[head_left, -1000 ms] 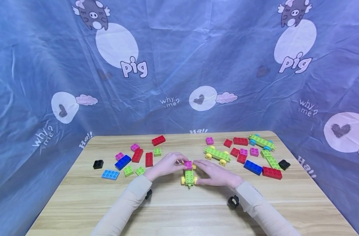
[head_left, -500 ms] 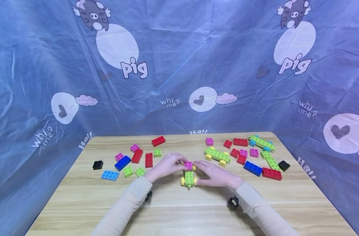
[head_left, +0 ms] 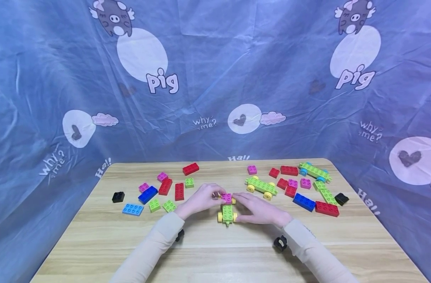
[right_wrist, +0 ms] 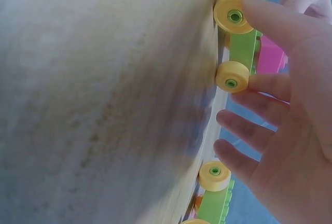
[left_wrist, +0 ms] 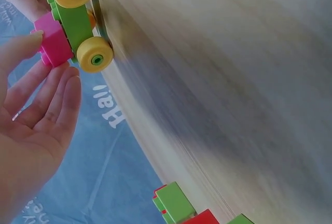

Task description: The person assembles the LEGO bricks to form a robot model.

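In the head view, a green toy car base [head_left: 227,214] with yellow wheels stands at the table's middle. A pink 2x2 brick [head_left: 227,198] sits at its far end, on the studded side; whether it is fully pressed down I cannot tell. My left hand [head_left: 202,199] pinches this pink brick [left_wrist: 53,40] between thumb and fingers. On the other side, my right hand [head_left: 259,209] lies along the car base, fingers fairly straight. The right wrist view has its thumb against one yellow wheel [right_wrist: 233,12] and its index finger at the other wheel [right_wrist: 232,77].
Left of the hands lie loose bricks, among them a light blue brick [head_left: 132,209] and a black brick [head_left: 118,197]. On the right are a second yellow-wheeled base [head_left: 260,186], a blue-wheeled base [head_left: 314,171], a blue brick [head_left: 304,201] and several more. A printed curtain [head_left: 215,141] hangs behind.
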Demonstrator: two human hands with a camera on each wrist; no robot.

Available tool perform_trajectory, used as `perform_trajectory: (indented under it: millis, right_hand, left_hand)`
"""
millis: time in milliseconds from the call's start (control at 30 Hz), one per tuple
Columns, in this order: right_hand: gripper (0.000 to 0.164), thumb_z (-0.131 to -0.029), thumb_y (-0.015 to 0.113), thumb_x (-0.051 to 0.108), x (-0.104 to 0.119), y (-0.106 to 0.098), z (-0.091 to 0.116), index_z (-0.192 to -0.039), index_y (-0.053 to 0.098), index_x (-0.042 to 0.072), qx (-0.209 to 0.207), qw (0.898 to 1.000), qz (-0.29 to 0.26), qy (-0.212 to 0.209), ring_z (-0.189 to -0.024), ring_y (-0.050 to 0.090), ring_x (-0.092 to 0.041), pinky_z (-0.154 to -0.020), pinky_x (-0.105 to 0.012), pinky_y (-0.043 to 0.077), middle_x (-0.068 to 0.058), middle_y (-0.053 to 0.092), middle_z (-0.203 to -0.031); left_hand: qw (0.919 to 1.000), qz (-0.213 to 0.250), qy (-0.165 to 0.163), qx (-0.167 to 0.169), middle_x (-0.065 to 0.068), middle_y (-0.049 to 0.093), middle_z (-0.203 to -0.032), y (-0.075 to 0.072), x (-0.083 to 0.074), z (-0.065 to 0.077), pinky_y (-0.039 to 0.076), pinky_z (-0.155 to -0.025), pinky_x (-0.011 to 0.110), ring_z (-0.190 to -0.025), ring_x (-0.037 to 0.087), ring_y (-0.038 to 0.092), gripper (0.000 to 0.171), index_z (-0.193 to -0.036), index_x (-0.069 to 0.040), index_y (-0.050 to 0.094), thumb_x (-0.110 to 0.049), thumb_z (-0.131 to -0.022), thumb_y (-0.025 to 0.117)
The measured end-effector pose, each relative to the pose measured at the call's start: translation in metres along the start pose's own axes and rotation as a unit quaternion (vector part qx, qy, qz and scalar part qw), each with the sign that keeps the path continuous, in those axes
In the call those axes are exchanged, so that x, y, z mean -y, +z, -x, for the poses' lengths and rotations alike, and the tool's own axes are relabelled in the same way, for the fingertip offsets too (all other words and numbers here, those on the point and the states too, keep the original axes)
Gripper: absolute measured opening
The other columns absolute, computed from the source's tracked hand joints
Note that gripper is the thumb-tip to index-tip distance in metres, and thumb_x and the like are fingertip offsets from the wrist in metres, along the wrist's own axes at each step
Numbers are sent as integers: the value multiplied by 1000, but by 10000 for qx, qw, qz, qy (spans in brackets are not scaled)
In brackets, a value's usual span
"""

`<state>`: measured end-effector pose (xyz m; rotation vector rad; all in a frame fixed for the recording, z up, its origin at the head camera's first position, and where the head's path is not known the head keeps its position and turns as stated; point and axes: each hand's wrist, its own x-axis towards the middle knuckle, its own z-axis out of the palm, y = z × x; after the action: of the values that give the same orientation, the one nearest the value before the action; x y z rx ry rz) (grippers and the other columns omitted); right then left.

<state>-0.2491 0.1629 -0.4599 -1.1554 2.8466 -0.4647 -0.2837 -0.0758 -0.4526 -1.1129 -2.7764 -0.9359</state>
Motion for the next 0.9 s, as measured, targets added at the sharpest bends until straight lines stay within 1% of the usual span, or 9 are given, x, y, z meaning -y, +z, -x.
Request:
perform_trajectory:
  millis: [233,400,633,767,900]
  right_hand:
    - [81,-83,59,57,1,-1,0,-144,35,9,35,9999,-74,59,-134,41,-26,-112,-44,35,-8,41,-147]
    - [81,-83,59,56,2,-1,0,-144,35,8,30,9999,-114,62,-135,41,-26,-112,-44,35,-9,42,-147]
    - [82,-82,61,55,1,0,0,-143,36,7,13,9998,-206,35,-134,42,-27,-112,-45,35,-10,42,-146]
    - [82,-82,61,56,0,0,-1,-143,36,8,23,9997,-230,60,-134,42,-26,-112,-44,35,-9,42,-146]
    - [82,-82,60,57,-1,1,-1,-144,35,8,26,9997,-215,75,-134,41,-26,-112,-44,36,-8,42,-146]
  left_hand:
    - [10000,-11,-82,-21,1,71,-95,1,0,-1,53,-74,20,-84,13,64,25,-104,-12,70,-22,-81,71]
    - [9999,-82,-113,-10,0,71,-93,2,-1,-3,52,-72,19,-81,12,64,24,-103,-13,71,-23,-81,72]
    - [9996,-168,-225,25,0,71,-95,2,-2,-5,51,-73,16,-81,10,64,26,-104,-13,71,-25,-80,73]
    - [9994,-241,-255,48,-1,71,-95,1,-4,-5,51,-74,15,-82,10,64,26,-103,-13,71,-25,-80,73]
    - [9992,-256,-269,130,-2,71,-92,-2,-4,-7,50,-71,14,-80,9,63,25,-102,-14,71,-24,-79,74]
